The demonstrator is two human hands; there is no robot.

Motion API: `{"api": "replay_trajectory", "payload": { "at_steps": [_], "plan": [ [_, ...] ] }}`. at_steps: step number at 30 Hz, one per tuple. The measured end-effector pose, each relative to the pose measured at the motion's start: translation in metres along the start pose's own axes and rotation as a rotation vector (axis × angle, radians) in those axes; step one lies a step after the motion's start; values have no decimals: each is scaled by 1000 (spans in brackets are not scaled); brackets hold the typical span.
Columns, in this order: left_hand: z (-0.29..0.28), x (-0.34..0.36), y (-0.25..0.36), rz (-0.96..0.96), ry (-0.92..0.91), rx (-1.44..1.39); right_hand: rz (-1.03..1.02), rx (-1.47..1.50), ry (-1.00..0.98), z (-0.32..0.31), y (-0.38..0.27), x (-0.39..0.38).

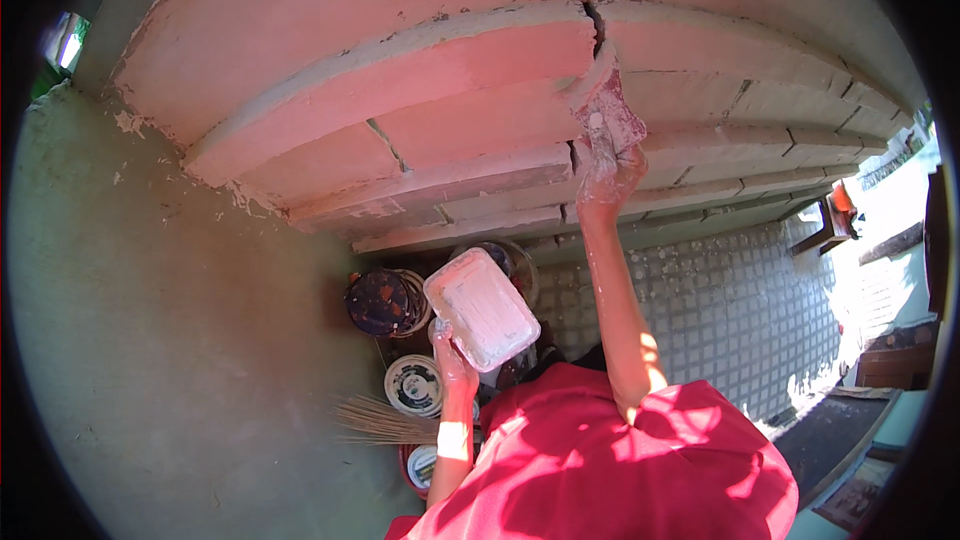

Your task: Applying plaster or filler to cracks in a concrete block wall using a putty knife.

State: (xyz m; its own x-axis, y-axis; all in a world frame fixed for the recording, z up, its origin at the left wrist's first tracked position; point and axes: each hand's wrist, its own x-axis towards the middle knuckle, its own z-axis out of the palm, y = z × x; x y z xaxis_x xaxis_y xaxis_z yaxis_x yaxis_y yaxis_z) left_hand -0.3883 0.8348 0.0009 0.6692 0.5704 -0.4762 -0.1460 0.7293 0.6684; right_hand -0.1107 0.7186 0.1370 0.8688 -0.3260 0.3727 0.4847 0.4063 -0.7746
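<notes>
My left hand is closed on the side of a shallow rectangular tray, which is coated inside with pale paste. My right hand reaches up and forward, smeared with whitish paste, its fingers wrapped round a flat reddish putty spreader. The spreader's far end lies against the stepped wall ledge, just below a dark vertical gap in its upper band. Paste covers much of the spreader, so its exact shape is partly hidden.
Lower ledges with narrow gaps run across the wall. Below left stand a dark paint-stained bucket, a white-lidded bucket, a red container and a bundle of thin sticks. A wooden bench stands far right on the patterned floor.
</notes>
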Motion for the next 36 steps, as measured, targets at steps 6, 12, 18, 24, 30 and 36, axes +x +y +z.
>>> {"api": "replay_trajectory", "payload": {
  "at_steps": [6,12,18,24,30,36],
  "plan": [
    [-11,2,-1,31,-15,21,-19,-114,92,9,-14,-15],
    [-3,-2,13,-25,52,12,-221,-315,78,33,-41,-13],
    [-6,4,15,25,49,25,-653,-681,-139,122,-24,-45],
    [0,-4,20,-3,58,-5,-407,-487,-469,147,-36,-95],
    [-16,-4,18,44,45,-26,-476,-726,-79,67,-61,-32],
    [-7,-1,16,33,-5,-4,-773,-536,-295,100,-9,-48]
  ]
}}
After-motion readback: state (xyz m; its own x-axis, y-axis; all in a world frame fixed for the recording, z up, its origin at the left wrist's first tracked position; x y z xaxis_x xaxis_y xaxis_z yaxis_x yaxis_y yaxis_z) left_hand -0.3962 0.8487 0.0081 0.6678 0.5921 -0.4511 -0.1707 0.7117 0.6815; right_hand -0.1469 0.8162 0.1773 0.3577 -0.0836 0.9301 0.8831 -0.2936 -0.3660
